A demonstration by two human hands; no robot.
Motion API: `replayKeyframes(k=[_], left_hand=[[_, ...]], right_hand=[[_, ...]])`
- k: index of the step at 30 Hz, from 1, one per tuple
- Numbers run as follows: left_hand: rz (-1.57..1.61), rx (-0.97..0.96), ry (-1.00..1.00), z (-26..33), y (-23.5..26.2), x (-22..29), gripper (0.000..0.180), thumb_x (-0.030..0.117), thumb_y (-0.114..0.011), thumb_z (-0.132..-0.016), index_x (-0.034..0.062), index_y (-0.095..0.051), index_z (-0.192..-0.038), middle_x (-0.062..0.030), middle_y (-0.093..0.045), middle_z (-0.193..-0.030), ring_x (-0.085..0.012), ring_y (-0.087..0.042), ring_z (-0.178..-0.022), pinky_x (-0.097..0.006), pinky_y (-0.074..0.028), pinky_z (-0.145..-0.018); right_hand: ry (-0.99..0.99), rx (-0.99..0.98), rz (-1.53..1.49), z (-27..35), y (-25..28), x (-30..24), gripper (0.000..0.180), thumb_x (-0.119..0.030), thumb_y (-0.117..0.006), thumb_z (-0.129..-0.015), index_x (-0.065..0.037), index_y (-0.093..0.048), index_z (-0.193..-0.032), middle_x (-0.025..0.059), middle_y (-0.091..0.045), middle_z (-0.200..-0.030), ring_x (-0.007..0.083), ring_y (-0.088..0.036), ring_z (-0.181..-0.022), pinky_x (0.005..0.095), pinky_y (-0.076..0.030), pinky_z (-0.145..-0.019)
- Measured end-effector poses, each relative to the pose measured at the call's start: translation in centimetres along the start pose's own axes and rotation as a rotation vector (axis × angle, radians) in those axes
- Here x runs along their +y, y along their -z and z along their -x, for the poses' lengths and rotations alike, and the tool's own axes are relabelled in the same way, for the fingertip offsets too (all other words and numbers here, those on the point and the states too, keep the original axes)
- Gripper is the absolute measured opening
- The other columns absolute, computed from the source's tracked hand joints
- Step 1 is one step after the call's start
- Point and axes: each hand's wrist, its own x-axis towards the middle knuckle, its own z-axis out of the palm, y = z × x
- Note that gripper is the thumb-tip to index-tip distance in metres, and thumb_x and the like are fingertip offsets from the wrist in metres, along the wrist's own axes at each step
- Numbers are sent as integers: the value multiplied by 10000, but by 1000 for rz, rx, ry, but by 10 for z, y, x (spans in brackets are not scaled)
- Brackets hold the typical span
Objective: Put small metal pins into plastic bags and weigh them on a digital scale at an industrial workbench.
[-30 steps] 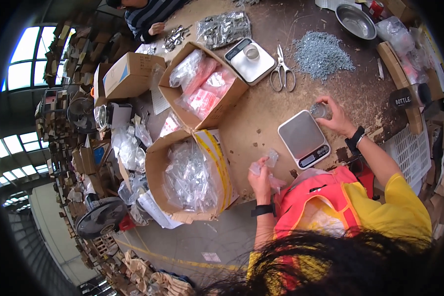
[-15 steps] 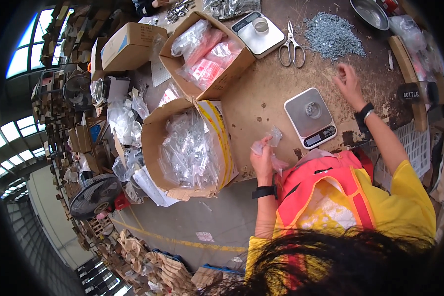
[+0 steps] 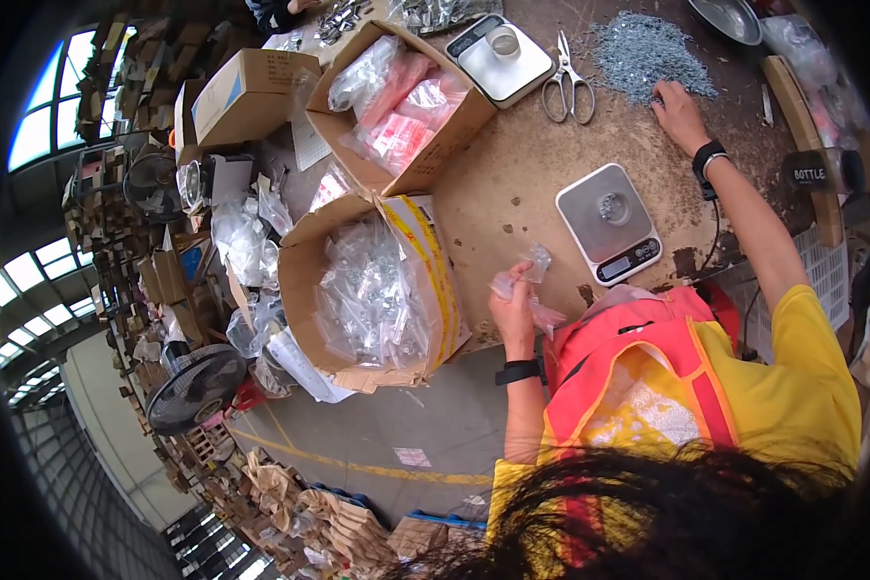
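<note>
Clear plastic bags [image 3: 529, 280] are pinched in the left hand [image 3: 512, 307], fingers closed on them, held at the near table edge between the scale [image 3: 611, 224] and a cardboard box [image 3: 425, 280] full of bagged parts. Stretched far across the brown table [image 3: 512, 184], the right hand [image 3: 679, 111] rests palm down with fingers loosely spread at the edge of a grey screw pile [image 3: 648, 53]; whether it holds any cannot be seen. Scissors [image 3: 568, 79] lie left of the pile, beside a 2nd scale [image 3: 498, 58] carrying a small cup.
</note>
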Motion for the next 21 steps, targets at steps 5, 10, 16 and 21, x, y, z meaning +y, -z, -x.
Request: replayKeyframes(k=[5, 10, 16, 21], left_hand=[[65, -31, -36, -2, -5, -2, 82, 26, -599, -900, -9, -655, -948, -124, -711, -1063, -72, -525, -662, -222, -415, -588], [-63, -28, 14, -1, 0, 1, 236, 42, -584, -919, 3, -735, -1097, 40, -578, -791, -56, -513, -680, -212, -414, -626], [-26, -16, -26, -4, 5, -2, 230, 51, -587, -921, -20, -724, -1091, 24, -598, -805, -63, -523, -683, -219, -424, -629], [1, -23, -13, -4, -5, 4, 138, 37, -597, -905, -23, -677, -1001, -78, -676, -956, -67, -526, -683, -223, -422, -615]], right_hand=[[24, -67, 60, -5, 4, 5, 202, -69, -675, -844, -65, -560, -1010, 179, -582, -951, 405, -611, -896, 493, -490, -766], [-40, -106, -111, -9, 14, 8, 142, -57, -678, -800, -37, -589, -909, 161, -616, -826, 353, -641, -787, 417, -520, -703], [-308, -356, -816, 21, 53, -53, 59, -38, -676, -905, -21, -624, -929, -24, -621, -788, 58, -616, -679, 231, -530, -619], [-308, -609, -989, 69, 70, -123, 80, -11, -700, -885, -13, -641, -939, -13, -647, -787, 58, -620, -676, 223, -515, -618]])
